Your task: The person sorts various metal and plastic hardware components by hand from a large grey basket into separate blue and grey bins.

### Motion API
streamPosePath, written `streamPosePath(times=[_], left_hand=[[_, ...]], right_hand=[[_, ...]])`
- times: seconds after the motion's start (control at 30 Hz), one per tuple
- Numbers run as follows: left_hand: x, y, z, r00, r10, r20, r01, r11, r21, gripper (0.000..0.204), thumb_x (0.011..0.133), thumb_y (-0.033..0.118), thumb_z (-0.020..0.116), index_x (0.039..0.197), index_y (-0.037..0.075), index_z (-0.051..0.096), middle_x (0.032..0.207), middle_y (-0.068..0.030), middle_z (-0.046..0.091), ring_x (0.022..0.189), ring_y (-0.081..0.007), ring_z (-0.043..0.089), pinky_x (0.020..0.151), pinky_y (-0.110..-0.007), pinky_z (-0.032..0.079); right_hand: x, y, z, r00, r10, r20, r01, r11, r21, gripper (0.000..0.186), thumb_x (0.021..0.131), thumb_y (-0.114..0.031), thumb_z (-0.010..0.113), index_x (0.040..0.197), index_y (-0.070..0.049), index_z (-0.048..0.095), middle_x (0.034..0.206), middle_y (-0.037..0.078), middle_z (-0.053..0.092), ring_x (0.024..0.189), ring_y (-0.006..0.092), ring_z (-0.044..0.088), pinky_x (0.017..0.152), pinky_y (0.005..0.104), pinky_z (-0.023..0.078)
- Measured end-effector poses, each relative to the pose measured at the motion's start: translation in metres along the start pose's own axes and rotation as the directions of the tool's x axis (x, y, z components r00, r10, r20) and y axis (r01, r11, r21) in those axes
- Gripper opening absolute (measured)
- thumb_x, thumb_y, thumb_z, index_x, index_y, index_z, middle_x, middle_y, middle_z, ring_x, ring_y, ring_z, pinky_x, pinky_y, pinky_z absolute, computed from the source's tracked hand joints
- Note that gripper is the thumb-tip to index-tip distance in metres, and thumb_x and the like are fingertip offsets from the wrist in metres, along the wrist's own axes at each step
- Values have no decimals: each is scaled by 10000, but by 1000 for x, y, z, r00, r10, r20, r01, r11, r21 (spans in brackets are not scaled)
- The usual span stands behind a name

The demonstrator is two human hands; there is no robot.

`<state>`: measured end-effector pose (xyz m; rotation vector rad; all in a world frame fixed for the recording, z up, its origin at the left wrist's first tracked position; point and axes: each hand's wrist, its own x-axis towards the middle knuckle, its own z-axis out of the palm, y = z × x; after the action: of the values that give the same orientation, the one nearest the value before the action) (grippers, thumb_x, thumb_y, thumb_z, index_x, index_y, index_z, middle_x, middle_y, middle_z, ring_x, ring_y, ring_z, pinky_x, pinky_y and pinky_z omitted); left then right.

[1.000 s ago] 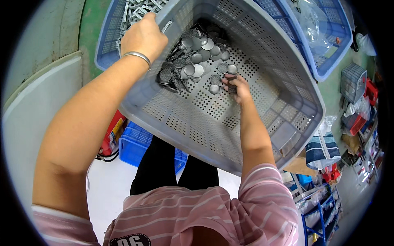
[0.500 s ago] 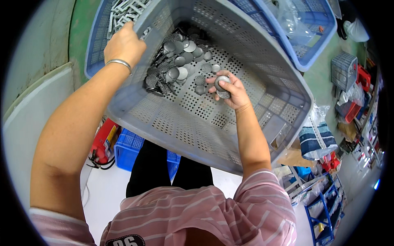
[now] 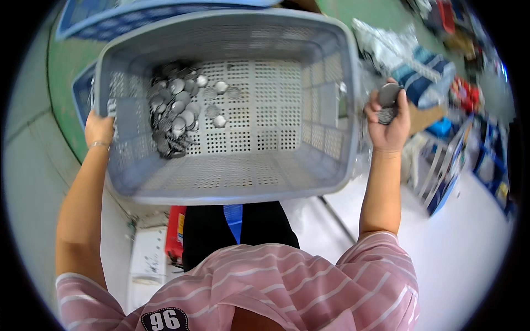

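My left hand (image 3: pixel 98 129) is gripping the basket (image 3: pixel 232 182) rim; my right hand (image 3: pixel 388 122) is clenching metal discs (image 3: pixel 388 95) beside it, others (image 3: pixel 179 113) lying inside.

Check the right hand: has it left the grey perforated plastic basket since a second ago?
Yes. The right hand, shut on round grey metal discs, has come out from inside the grey perforated plastic basket and is now raised outside its right wall.
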<state>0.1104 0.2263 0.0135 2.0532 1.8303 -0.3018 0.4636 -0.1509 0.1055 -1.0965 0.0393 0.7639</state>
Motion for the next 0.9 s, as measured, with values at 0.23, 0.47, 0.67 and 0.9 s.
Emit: streamPosePath(times=[0.23, 0.47, 0.67, 0.9], left_hand=[[2, 3, 11, 988, -74, 135, 123, 909, -399, 113, 654, 12, 559, 765, -10, 554, 578, -48, 512, 450, -147, 471, 417, -276, 358], [24, -21, 10, 978, -70, 197, 129, 945, -302, 67, 683, 41, 579, 729, 50, 531, 580, -23, 467, 479, -135, 452, 444, -259, 375], [27, -21, 13, 988, -48, 149, 90, 954, -286, 61, 697, 40, 572, 737, 50, 528, 576, -23, 471, 479, -139, 456, 439, -271, 380], [32, -39, 0, 988, -73, 133, 108, 955, -275, 93, 679, 29, 567, 759, 30, 520, 594, -30, 480, 478, -132, 457, 435, -254, 366]], right_hand=[[-103, 107, -209, 550, 206, -810, -224, 970, 95, 148, 870, -206, 491, 924, -69, 497, 732, 66, 518, 548, 144, 476, 402, 244, 344], [-160, 279, -297, 240, 538, -808, -230, 840, 491, 154, 882, -189, 443, 958, -58, 471, 729, 93, 510, 538, 170, 479, 391, 252, 354], [-184, 269, -341, 89, 411, -907, -41, 912, 409, 120, 856, -113, 450, 909, -6, 468, 786, 139, 549, 598, 207, 502, 463, 280, 410], [-173, 222, -288, 267, 282, -921, -224, 948, 225, 105, 846, -167, 481, 800, -73, 482, 653, 31, 477, 505, 118, 420, 403, 239, 310]])
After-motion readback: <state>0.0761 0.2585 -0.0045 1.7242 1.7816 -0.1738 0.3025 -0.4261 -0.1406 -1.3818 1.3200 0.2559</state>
